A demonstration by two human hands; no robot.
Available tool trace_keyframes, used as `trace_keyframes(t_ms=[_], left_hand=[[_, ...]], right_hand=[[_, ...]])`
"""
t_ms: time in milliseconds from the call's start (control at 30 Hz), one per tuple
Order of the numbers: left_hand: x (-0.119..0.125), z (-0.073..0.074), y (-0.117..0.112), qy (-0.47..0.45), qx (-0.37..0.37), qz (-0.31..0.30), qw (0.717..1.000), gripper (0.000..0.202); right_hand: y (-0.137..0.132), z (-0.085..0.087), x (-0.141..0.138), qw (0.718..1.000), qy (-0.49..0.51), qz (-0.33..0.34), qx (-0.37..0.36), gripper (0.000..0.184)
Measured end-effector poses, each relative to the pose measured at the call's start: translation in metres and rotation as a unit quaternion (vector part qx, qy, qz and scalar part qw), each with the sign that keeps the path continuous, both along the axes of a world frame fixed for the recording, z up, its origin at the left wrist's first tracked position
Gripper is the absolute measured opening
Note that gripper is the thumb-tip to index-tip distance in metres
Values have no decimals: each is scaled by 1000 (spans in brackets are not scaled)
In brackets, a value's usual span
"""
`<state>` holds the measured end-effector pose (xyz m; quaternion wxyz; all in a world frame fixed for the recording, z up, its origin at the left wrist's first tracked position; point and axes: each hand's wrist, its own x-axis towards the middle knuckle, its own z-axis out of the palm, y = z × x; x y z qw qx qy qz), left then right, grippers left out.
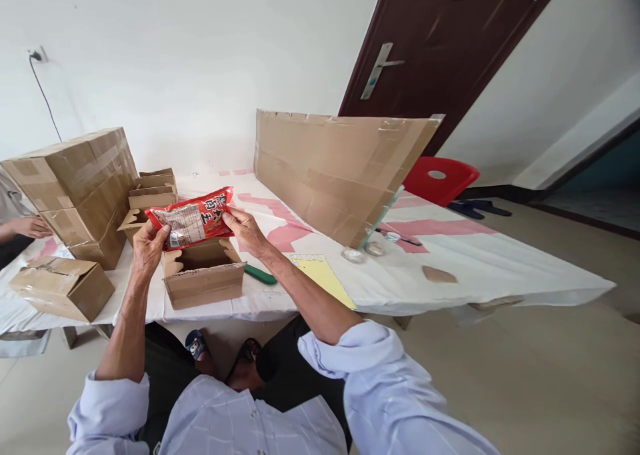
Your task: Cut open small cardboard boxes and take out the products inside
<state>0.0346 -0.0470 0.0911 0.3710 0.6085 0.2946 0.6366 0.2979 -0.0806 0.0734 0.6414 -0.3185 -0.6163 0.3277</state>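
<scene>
Between my two hands is a red plastic food packet (193, 222) with dark lettering and a pale printed panel. My left hand (149, 247) pinches its left end, thumb on the near face. At the other end, my right hand (246, 230) grips the packet's right edge. Directly below it stands an open small cardboard box (204, 287) with its flaps up; the dark inside is partly hidden by the packet. To the right of this box lies a green-handled tool (260, 274), partly covered by my right forearm. A yellow sheet (325, 278) rests beyond that forearm.
Taped cardboard boxes (85, 188) stand stacked at left, a closed small box (63, 287) before them. Open boxes (153, 192) sit behind my left hand. A big cardboard panel (335, 168) leans upright; tape rolls (354, 254) lie at its foot. Another person's hand (33, 227) shows far left.
</scene>
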Motion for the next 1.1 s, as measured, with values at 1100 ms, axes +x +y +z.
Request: trace_keyframes(t_ms=[1100], left_hand=[[-41, -28, -29, 312, -35, 64, 947, 38]], right_hand=[[-38, -38, 65, 951, 241, -179, -81, 63]])
